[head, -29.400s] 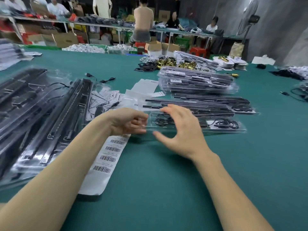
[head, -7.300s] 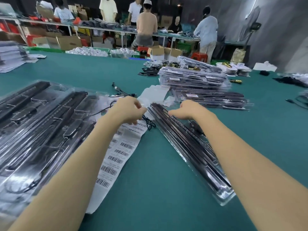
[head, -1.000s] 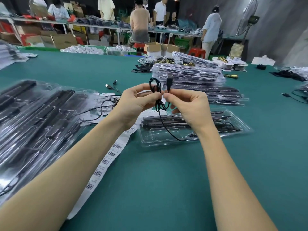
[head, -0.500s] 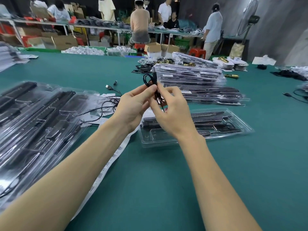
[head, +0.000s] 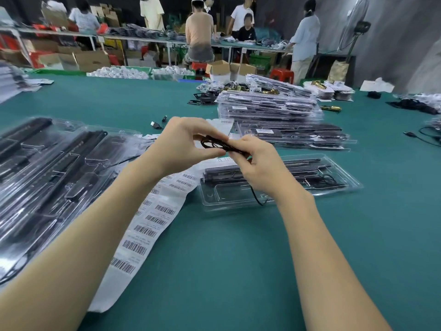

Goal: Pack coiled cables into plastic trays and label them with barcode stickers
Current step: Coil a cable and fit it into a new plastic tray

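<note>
cable (head: pixel 218 145) | lowered toward tray (head: pixel 210 199) | coil now flatter, sideways

black cable (head: pixel 216 145), teal table (head: pixel 226 271), clear tray (head: pixel 343 187)

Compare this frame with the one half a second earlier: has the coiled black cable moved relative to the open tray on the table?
Yes. The cable was held upright level with the far stack; now both hands hold it flatter and lower, nearer the open tray.

I'm in a packing workshop: my long green-covered worktable (head: pixel 214 271) holds stacks of clear plastic blister trays (head: pixel 269 108), and brown cardboard boxes (head: pixel 91 60) sit beneath other workers' benches.
</note>
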Motion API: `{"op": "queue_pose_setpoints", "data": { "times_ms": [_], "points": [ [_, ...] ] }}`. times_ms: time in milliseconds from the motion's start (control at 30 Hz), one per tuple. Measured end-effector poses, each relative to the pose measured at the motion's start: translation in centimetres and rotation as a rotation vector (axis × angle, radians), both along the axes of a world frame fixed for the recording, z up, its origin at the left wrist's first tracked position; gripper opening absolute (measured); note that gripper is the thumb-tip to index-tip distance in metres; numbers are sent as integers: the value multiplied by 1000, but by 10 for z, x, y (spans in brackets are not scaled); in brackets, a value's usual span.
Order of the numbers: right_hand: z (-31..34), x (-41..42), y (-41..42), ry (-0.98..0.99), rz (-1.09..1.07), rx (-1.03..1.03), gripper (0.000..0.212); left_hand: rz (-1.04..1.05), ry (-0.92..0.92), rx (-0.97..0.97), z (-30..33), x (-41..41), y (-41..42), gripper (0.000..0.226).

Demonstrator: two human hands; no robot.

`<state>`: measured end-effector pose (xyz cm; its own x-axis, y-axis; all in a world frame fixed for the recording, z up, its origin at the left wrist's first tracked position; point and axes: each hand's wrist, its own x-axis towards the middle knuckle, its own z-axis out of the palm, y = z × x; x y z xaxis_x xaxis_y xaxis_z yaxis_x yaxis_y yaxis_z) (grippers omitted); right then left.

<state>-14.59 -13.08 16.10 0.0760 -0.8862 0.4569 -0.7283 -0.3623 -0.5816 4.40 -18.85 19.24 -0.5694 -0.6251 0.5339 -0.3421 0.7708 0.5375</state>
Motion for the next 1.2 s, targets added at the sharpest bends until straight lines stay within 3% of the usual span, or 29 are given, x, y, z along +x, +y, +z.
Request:
{"op": "queue_pose_setpoints", "data": {
  "times_ms": [100, 233, 367, 467, 567, 700, 767, 867, 967, 1100, 1200],
  "points": [
    [0, 0, 2, -15, -10, 40, 30, 41, -12, -36, -1, -3, 2, 14],
    [0, -2, 3, -131, -71, 26, 28, 67, 89, 154, -7, -13, 5, 9],
    [7, -5, 3, -436, -134, 86, 34, 95, 262, 374, -12, -19, 5, 8],
    [14, -15, 7, -687, -106, 242, 21, 154, 425, 495, -19, -20, 2, 9],
    [14, -17, 11, -755, -25, 365, 7, 174, 536, 596, -25, -23, 1, 8],
    [12, -10, 13, -838, -1, 430, 5, -18, 738, 881, -25, -23, -1, 10],
    [12, -9, 15, -844, 3, 486, 3, -181, 756, 999, -23, -20, -3, 13],
    [11, -12, 17, -785, -6, 591, 13, -369, 621, 1044, -19, -13, -4, 8],
    [9, -18, 18, -762, 11, 652, 15, -471, 335, 948, -14, -1, -5, 11],
    [9, -21, 16, -731, 37, 705, 13, -431, -44, 739, 6, 6, 3, 17],
    [16, -16, 15, -628, -1, 737, 18, -272, -341, 422, 19, 1, 13, 13]
  ]
}}
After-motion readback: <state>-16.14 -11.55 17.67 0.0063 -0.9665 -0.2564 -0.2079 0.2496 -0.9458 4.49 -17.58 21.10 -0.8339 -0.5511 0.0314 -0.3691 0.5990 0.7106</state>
